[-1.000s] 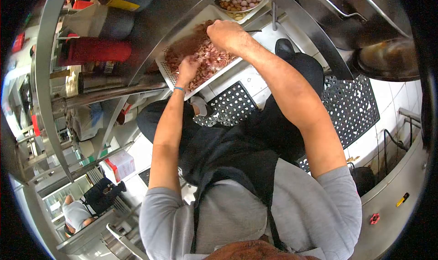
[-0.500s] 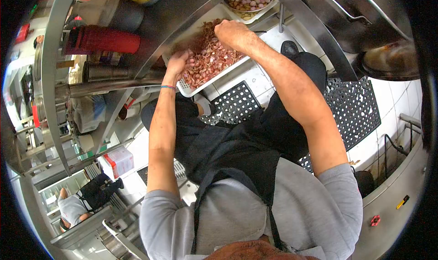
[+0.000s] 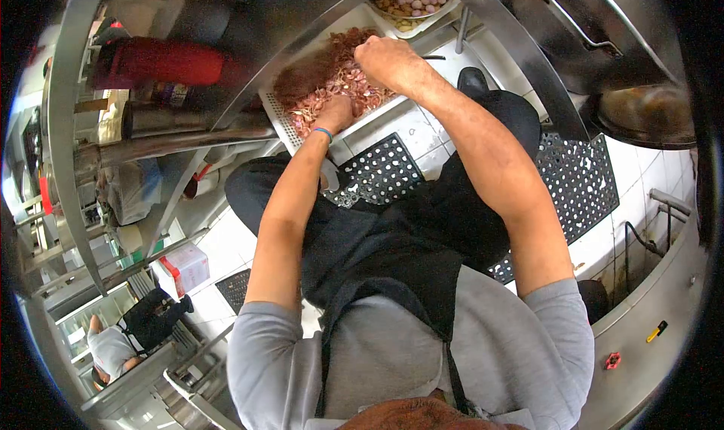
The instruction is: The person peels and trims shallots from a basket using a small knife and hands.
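Observation:
A white perforated crate in front of me holds a heap of small reddish shallots with loose dry skins and stringy bits. My left hand reaches down into the near side of the heap, back up, its fingers hidden among the shallots. Over the far right part of the crate is my right hand, with curled fingers. Whatever it grips is hidden behind the knuckles. Behind the crate, at its right corner, a round bowl contains peeled pinkish shallots and yellowish pieces.
Metal shelving and a steel frame bar run close on the left and above the crate. Black perforated mats lie on the white tiled floor. A large pan is at right. Another person is far off at lower left.
My left hand has moved right and nearer to me, from the heap's left edge into its near side. My right hand stays at nearly the same place. The view has shifted slightly.

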A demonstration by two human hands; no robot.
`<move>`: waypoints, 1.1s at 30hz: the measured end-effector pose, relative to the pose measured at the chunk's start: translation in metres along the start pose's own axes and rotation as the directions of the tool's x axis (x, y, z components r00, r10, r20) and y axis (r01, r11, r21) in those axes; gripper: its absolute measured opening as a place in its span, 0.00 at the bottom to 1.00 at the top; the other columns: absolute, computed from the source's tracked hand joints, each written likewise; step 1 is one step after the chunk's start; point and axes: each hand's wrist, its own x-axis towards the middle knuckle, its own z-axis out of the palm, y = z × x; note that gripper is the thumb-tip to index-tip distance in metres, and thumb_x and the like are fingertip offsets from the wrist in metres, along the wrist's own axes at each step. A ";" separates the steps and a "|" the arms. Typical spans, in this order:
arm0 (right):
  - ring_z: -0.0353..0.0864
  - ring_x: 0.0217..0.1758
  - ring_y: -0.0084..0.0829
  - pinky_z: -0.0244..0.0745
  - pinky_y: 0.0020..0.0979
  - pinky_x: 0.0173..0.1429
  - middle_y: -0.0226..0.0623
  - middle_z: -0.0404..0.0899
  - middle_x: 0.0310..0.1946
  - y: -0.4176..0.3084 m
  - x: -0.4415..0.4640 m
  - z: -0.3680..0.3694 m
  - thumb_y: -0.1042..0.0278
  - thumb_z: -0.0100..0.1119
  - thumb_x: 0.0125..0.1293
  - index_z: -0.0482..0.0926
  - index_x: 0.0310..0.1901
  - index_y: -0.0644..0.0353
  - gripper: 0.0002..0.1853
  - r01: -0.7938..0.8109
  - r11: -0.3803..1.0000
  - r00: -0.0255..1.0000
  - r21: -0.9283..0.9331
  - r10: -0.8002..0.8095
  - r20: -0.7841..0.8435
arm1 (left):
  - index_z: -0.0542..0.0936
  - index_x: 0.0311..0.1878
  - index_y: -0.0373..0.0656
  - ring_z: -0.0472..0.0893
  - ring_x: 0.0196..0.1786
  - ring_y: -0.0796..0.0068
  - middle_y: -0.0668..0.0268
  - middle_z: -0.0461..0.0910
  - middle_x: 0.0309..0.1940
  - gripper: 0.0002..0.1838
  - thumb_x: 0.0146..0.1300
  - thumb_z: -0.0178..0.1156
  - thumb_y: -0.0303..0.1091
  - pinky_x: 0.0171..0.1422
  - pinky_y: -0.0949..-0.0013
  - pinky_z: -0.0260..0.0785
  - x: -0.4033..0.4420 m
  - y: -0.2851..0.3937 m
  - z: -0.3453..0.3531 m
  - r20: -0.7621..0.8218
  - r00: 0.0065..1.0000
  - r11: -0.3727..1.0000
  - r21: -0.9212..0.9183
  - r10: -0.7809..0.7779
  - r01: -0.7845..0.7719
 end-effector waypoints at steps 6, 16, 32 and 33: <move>0.84 0.45 0.47 0.81 0.44 0.48 0.53 0.82 0.39 0.007 0.004 0.003 0.78 0.58 0.53 0.82 0.37 0.68 0.10 -0.022 0.999 1.000 0.030 0.022 -0.007 | 0.84 0.38 0.33 0.83 0.47 0.47 0.43 0.81 0.43 0.13 0.58 0.52 0.28 0.50 0.53 0.76 0.023 -0.006 0.011 0.122 0.984 0.972 0.181 0.128 -0.149; 0.85 0.44 0.47 0.81 0.44 0.47 0.50 0.84 0.38 0.011 -0.002 -0.006 0.75 0.57 0.56 0.83 0.38 0.66 0.10 -0.009 1.000 1.000 -0.017 0.009 0.020 | 0.82 0.47 0.37 0.83 0.48 0.52 0.49 0.82 0.46 0.16 0.58 0.55 0.32 0.49 0.54 0.77 -0.021 0.007 -0.023 0.096 0.985 0.963 0.215 0.145 -0.163; 0.84 0.46 0.46 0.81 0.42 0.48 0.53 0.82 0.41 0.009 -0.007 -0.004 0.75 0.56 0.58 0.82 0.41 0.67 0.10 0.016 0.999 1.000 -0.045 -0.016 0.005 | 0.79 0.42 0.36 0.76 0.52 0.47 0.46 0.76 0.46 0.14 0.54 0.63 0.34 0.55 0.52 0.72 -0.002 -0.035 -0.019 -0.242 0.958 0.986 -0.017 0.156 -0.165; 0.84 0.46 0.46 0.81 0.42 0.48 0.54 0.82 0.40 0.009 -0.004 -0.004 0.75 0.56 0.58 0.82 0.40 0.67 0.10 0.011 0.999 1.000 -0.033 -0.011 0.017 | 0.78 0.42 0.35 0.77 0.51 0.46 0.46 0.77 0.44 0.15 0.54 0.65 0.35 0.54 0.52 0.72 -0.001 -0.038 -0.038 -0.248 0.953 0.982 -0.025 0.175 -0.187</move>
